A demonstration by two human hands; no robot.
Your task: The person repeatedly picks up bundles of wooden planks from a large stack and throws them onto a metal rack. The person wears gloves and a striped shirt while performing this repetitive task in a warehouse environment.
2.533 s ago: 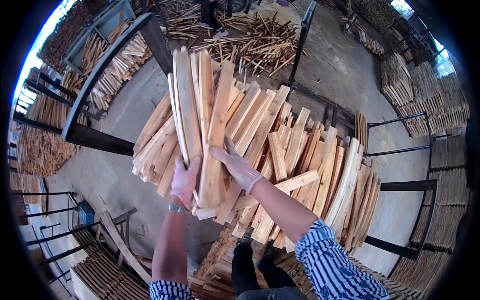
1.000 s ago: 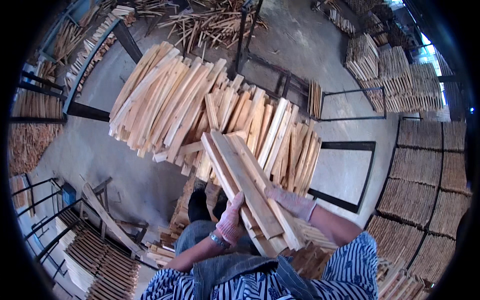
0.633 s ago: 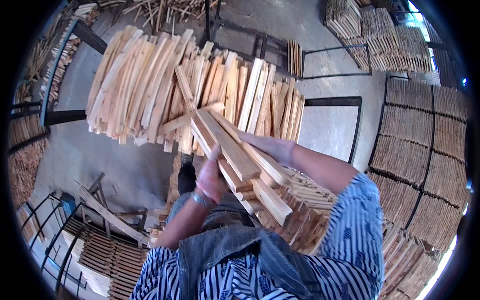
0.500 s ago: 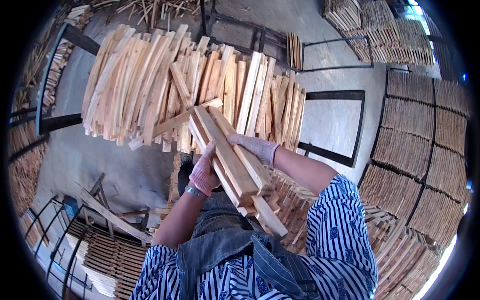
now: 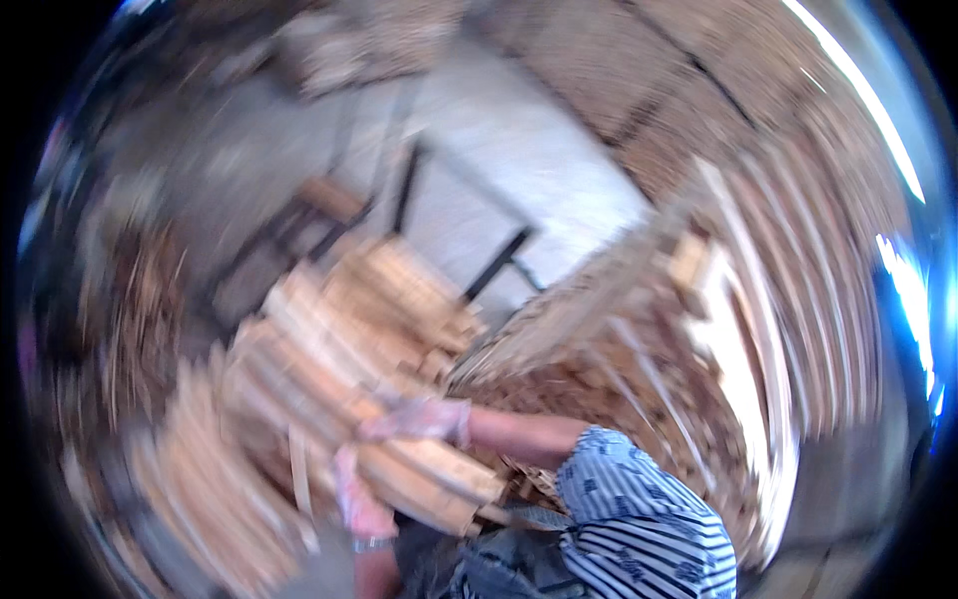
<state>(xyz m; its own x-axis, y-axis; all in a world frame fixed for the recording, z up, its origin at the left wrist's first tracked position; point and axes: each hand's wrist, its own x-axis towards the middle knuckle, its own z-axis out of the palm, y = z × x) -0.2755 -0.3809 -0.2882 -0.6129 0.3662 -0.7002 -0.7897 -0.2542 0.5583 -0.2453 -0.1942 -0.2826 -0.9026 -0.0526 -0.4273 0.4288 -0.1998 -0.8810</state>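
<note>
Frame heavily motion-blurred. The right hand [image 5: 417, 419], gloved, lay across the top of a bundle of wooden slats [image 5: 389, 439], while the left hand [image 5: 357, 499], also gloved, gripped the bundle's lower side, so the slats ran between the two sets of fingers; whether those fingers were spread or pressed together could not be told. Beyond the fingertips lay a loose pile of slats [image 5: 200, 499], with a dark metal rack [image 5: 479, 270] farther off.
</note>
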